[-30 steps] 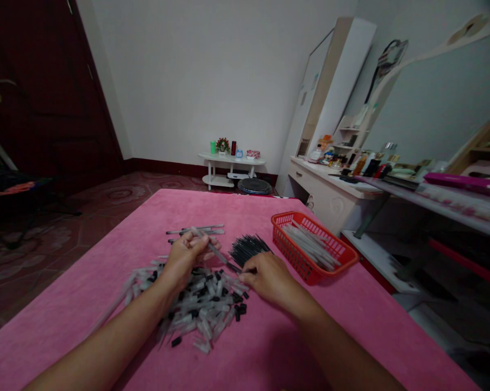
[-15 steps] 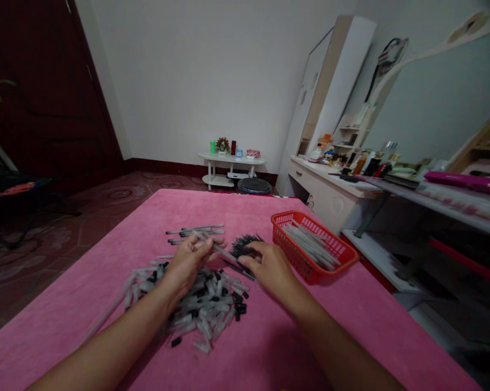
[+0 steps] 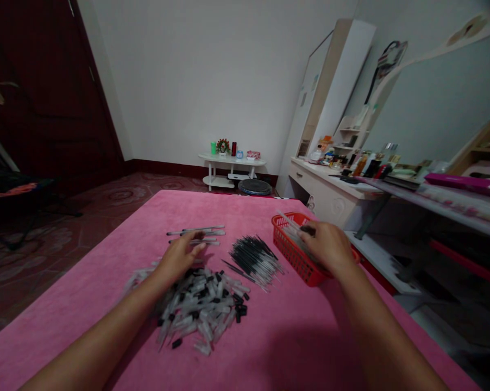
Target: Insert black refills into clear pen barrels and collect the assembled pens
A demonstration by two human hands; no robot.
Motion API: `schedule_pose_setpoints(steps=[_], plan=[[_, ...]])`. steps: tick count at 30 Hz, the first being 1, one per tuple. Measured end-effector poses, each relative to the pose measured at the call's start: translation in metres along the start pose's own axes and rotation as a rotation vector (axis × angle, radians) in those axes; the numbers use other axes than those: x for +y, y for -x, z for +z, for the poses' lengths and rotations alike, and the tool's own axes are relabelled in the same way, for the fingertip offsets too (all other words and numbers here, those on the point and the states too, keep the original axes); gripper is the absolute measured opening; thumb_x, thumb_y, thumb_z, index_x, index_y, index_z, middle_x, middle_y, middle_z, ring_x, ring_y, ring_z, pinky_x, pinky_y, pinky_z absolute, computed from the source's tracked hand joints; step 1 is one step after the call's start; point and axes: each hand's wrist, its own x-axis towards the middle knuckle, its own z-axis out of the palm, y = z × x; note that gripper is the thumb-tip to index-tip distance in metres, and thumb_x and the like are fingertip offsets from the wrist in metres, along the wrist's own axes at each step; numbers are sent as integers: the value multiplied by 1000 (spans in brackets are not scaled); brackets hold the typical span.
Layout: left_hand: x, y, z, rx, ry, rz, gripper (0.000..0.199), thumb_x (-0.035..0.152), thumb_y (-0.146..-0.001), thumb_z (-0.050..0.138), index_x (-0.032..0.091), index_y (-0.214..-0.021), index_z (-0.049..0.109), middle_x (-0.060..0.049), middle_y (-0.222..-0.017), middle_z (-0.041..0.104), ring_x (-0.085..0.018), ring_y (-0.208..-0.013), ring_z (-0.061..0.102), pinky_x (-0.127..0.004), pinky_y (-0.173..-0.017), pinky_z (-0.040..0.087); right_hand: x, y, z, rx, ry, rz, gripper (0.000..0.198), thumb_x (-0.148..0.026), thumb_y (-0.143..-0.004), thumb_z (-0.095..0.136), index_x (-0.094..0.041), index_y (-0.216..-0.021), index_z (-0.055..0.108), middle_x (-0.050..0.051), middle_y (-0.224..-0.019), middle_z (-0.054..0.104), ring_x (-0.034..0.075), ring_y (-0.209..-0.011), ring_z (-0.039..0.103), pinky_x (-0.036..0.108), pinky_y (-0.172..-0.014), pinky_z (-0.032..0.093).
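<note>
My left hand (image 3: 183, 254) is beside a small row of pens (image 3: 202, 233) with clear barrels and dark ends. Its thumb and fingers are apart, and the fingertips reach the nearest pens. My right hand (image 3: 326, 244) is over the red basket (image 3: 296, 260), pinching a clear pen barrel (image 3: 286, 218) that slants up to the left. More pale barrels lie in the basket, partly covered by this hand. Between the hands is a fanned bundle of pen refills (image 3: 255, 260), black at one end. A heap of clear pen caps (image 3: 206, 307) and small black plugs (image 3: 240, 312) lies below my left hand.
A pink cloth (image 3: 294, 342) covers the table. Beyond it stands a low white stand (image 3: 232, 160) with small items. On the right is a dressing table (image 3: 330, 176) crowded with bottles, and a dark red door (image 3: 37, 98) is at left.
My right hand has gone from the refills to the basket and now grips a barrel. My left hand has moved slightly left and opened beside the pen row; the barrel it held has left its grip.
</note>
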Motion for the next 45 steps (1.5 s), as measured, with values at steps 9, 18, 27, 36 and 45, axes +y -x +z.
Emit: schedule_pose_setpoints(steps=[9,18,27,36,45], plan=[[-22,-5,-9,-251,-726,186,37,18,-79,45,10,-111,62,-15,-115,62,-26,-108,56,-36,-94,40,45,-12,-3,-81,117,155,34,-44,-78,49,-21,-94,69,16,-91,68,37,-85,62,39,-59,40],[-17,-2,-10,-317,-805,156,19,18,-75,52,16,-86,68,-11,-90,65,-22,-84,59,-29,-75,44,-13,3,6,-10,-176,-105,22,-33,-80,54,-20,-87,70,6,-85,70,20,-75,61,29,-63,39],[27,17,12,-329,-769,463,38,-2,-69,41,16,-95,62,-9,-91,57,-22,-91,53,-31,-77,41,-79,52,55,-158,-533,-367,30,-25,-73,65,-21,-104,65,6,-98,66,18,-85,59,25,-72,40],[44,31,26,-357,-756,623,23,13,-84,44,19,-101,59,-7,-89,56,-19,-85,51,-29,-72,40,-90,63,72,-285,-553,-278,25,-25,-86,47,-16,-66,59,2,-62,58,13,-60,52,23,-56,29],[44,34,16,-425,-825,703,22,15,-83,44,21,-96,60,-2,-75,61,-18,-70,53,-28,-62,32,-86,61,64,-575,-857,-351,24,-26,-80,50,-15,-60,55,-4,-52,47,9,-48,41,21,-47,26]])
